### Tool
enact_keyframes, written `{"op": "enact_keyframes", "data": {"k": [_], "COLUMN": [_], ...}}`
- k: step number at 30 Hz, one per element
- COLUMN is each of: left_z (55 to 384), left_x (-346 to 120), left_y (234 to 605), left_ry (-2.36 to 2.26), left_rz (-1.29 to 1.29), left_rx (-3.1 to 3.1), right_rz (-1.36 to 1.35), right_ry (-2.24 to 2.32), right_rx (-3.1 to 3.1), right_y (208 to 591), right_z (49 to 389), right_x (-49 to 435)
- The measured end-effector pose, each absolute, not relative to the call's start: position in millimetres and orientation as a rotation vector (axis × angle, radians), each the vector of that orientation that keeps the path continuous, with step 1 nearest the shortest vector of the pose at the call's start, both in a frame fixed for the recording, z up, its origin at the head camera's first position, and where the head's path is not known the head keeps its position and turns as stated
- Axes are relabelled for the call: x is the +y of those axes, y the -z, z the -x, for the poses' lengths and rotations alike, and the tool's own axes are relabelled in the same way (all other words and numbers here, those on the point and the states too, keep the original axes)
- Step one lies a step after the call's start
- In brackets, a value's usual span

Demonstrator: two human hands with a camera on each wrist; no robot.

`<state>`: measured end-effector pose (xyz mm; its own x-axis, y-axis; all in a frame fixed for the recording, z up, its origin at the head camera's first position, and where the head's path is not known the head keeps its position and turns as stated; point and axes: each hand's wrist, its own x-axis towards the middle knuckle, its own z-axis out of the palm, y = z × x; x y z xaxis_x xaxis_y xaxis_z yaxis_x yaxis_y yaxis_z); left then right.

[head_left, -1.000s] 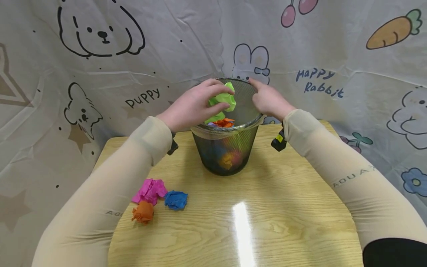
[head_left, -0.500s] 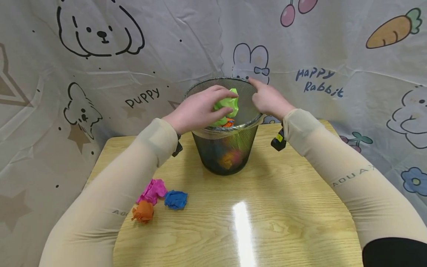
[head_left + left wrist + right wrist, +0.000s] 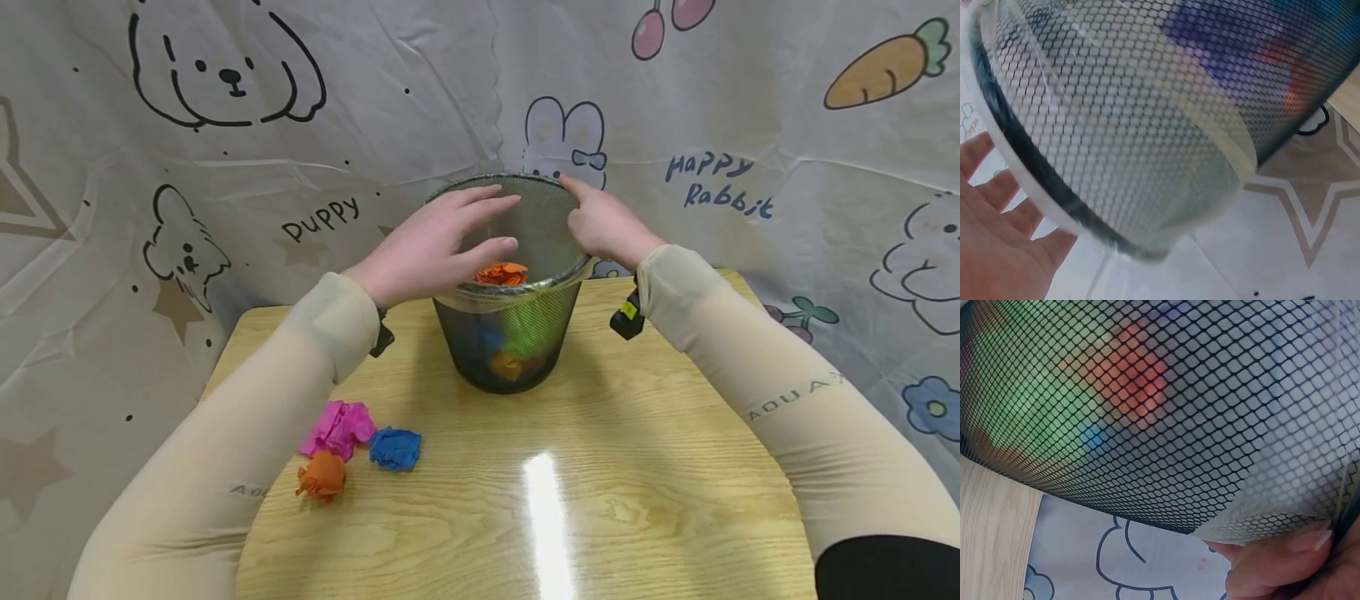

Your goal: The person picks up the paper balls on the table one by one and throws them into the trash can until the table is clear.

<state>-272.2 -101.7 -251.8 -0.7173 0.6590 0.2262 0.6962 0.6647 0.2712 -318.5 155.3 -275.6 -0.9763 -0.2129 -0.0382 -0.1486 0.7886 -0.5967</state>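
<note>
A black mesh wastebasket (image 3: 468,354) with a clear liner over its rim stands upright at the table's far side. My left hand (image 3: 442,242) is over its left rim, fingers spread and holding nothing; the left wrist view shows those fingers (image 3: 1004,194) behind the rim. With my right hand (image 3: 611,223) I grip the right rim, index finger along the edge; the thumb (image 3: 1285,562) lies against the lined mesh in the right wrist view. Inside are an orange crumpled paper ball (image 3: 502,273) near the top and a green one (image 3: 528,327) seen through the mesh, among several others.
On the wooden table (image 3: 600,467), left of the middle, lie pink (image 3: 339,429), blue (image 3: 396,448) and orange (image 3: 322,477) crumpled paper balls. A printed cloth (image 3: 420,100) hangs right behind the table.
My left hand has let go of the green paper ball, which dropped into the wastebasket; the fingers opened and the hand drew back slightly left. My right hand stays on the rim.
</note>
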Motion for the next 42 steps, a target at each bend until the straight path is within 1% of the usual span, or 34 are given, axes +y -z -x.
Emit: {"op": "enact_keyframes", "data": {"k": [11, 19, 25, 37, 42], "left_z": [266.5, 252.4, 235.0, 208.0, 196.9], "left_x": [-134.6, -153.4, -173.1, -208.3, -213.1], "left_y": [250.2, 257.9, 275.9, 319.8, 345.7], "left_ry": [0.557, 0.500, 0.447, 0.502, 0.439], "left_rz": [1.051, 1.053, 1.043, 0.891, 0.938], "left_rx": [-2.755, -2.712, -2.676, -2.840, -2.957], "right_rz": [0.319, 0.309, 0.336, 0.307, 0.314], "right_ry": [0.919, 0.935, 0.936, 0.934, 0.941], "right_rx": [2.883, 2.870, 2.880, 2.872, 2.874], "right_y": [274.2, 274.3, 274.8, 274.5, 275.1], "right_z": [318.4, 315.8, 316.2, 316.0, 315.8], "right_x": [156.4, 157.2, 156.4, 155.8, 155.9]}}
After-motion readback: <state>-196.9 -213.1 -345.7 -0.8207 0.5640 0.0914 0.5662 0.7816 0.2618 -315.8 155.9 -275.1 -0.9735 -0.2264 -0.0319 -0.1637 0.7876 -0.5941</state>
